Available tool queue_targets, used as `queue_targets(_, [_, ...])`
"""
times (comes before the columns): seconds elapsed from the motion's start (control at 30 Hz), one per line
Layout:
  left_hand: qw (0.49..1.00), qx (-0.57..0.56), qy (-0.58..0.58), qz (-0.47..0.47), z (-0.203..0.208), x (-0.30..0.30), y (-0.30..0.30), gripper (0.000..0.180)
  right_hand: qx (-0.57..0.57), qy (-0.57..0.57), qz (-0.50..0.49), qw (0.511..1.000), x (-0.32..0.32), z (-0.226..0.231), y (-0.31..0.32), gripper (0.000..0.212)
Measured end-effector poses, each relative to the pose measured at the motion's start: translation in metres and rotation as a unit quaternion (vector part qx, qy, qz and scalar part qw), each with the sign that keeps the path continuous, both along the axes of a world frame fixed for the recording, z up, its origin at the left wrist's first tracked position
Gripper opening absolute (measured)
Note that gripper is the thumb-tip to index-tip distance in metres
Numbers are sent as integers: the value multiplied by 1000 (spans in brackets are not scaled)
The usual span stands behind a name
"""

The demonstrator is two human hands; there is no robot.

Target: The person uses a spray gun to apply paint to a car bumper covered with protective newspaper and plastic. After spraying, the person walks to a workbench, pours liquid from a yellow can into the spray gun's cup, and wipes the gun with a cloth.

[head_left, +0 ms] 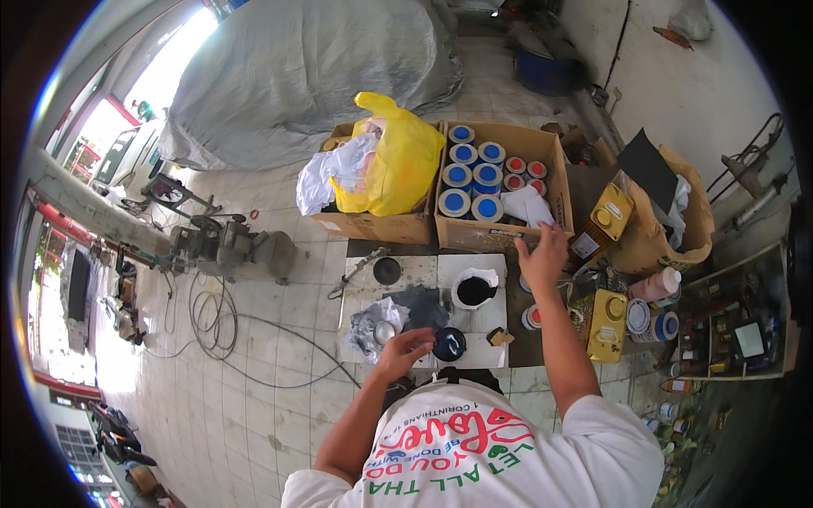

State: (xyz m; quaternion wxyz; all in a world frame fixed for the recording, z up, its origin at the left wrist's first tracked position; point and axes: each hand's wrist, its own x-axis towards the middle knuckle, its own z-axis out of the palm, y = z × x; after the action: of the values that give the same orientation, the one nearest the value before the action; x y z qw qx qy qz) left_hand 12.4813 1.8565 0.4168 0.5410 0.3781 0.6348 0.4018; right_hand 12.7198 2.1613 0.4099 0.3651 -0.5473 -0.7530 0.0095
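My right hand (pixel 544 252) reaches over the front edge of a cardboard box (pixel 500 235), fingers apart. Its fingertips are right beside a folded white paper or cloth (pixel 527 206) in the box; whether they touch it I cannot tell. Blue-topped cans (pixel 487 174) and smaller red-topped cans (pixel 514 164) stand upright in that box. My left hand (pixel 406 352) is low over the work surface with fingers loosely extended and nothing visible in them. Just right of it sits a round container of glossy black liquid (pixel 450 344). A white-rimmed tub of black material (pixel 476 290) stands behind that.
A small metal cup (pixel 384 331) rests on crumpled grey cloth, with a spray gun (pixel 356 275) behind. A yellow bag (pixel 398 157) fills the left box. Yellow tins (pixel 607 325) crowd the right. An air compressor (pixel 233 245) and hose (pixel 288 326) occupy the left floor.
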Motion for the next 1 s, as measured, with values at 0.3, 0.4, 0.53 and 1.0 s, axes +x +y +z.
queue_targets(0.3, [996, 23, -42, 80, 7, -11, -40, 44, -348, -83, 194, 913, -106, -6, 112, 87])
queue_targets(0.4, [982, 48, -105, 151, 8, -28, -63, 43, -318, -49, 141, 936, -107, -6, 106, 76])
queue_targets(0.53, [977, 68, -122, 162, 12, -58, -78, 41, -289, -22, 22, 957, -85, 20, 115, 62])
queue_targets(1.0, [959, 179, -219, -28, 37, -125, 20, 55, -234, 513, 278, 778, -110, 187, -88, 92])
